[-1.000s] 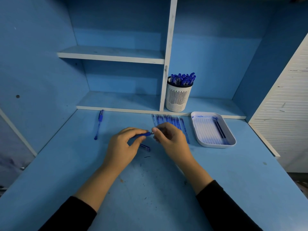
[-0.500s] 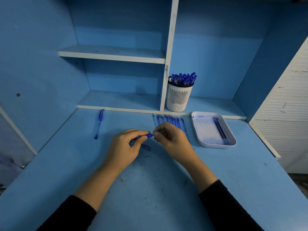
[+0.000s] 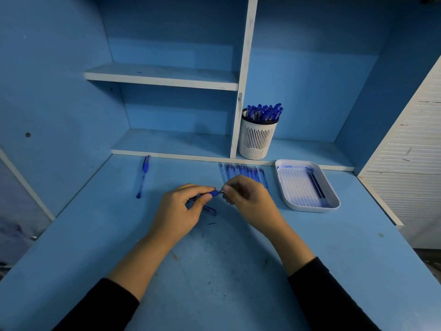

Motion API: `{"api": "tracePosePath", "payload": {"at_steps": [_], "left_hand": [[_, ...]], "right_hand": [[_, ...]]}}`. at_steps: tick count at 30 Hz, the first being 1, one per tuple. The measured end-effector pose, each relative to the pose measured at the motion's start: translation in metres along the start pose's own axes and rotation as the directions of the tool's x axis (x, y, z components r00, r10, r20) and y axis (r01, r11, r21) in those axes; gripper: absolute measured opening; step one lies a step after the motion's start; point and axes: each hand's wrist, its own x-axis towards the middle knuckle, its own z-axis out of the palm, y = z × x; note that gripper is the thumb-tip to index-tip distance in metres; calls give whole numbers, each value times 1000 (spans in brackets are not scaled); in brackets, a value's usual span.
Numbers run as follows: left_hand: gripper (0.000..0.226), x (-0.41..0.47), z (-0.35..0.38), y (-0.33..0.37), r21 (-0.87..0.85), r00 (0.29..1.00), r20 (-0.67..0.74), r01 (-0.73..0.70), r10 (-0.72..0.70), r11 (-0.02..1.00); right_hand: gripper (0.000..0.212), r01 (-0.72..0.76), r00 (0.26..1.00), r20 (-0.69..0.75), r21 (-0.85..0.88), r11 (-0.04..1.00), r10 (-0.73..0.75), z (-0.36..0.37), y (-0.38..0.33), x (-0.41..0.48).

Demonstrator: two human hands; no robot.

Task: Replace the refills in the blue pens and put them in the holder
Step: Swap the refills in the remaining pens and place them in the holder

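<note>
1. the left hand (image 3: 181, 211) is curled round a blue pen (image 3: 213, 193), thumb and forefinger pinching its barrel just above the desk (image 3: 214, 271).
2. the right hand (image 3: 248, 199) meets it from the other side, fingertips pinching the pen's tip end.
3. a short blue piece (image 3: 210, 209) lies on the desk just under the grip.
4. a row of refills (image 3: 248, 174) lies just beyond the grip, partly behind the right hand.
5. the white holder (image 3: 257, 139), full of blue pens, stands farther back; a white tray (image 3: 307, 187) sits right of the grip, and a loose pen (image 3: 143, 176) lies well to its left.
</note>
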Motion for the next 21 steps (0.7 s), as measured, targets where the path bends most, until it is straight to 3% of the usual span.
{"api": "tracePosePath", "payload": {"at_steps": [4, 9, 13, 18, 21], "left_hand": [[20, 0, 0, 0, -6, 1000, 1, 14, -14, 1000], [18, 0, 1, 1, -3, 1000, -5, 29, -29, 1000], [20, 0, 1, 0, 8, 1000, 1, 24, -24, 1000], [18, 1, 1, -2, 13, 999, -17, 32, -32, 999], [17, 0, 0, -3, 7, 998, -37, 50, -49, 999]], "right_hand": [[14, -20, 1000, 10, 123, 992, 19, -1, -1, 0], [2, -12, 1000, -5, 2, 1000, 12, -1, 1, 0], [15, -54, 999, 10, 167, 984, 54, -2, -2, -2], [7, -72, 997, -15, 128, 989, 74, -1, -1, -1], [10, -83, 993, -68, 219, 972, 100, -5, -2, 1]]}}
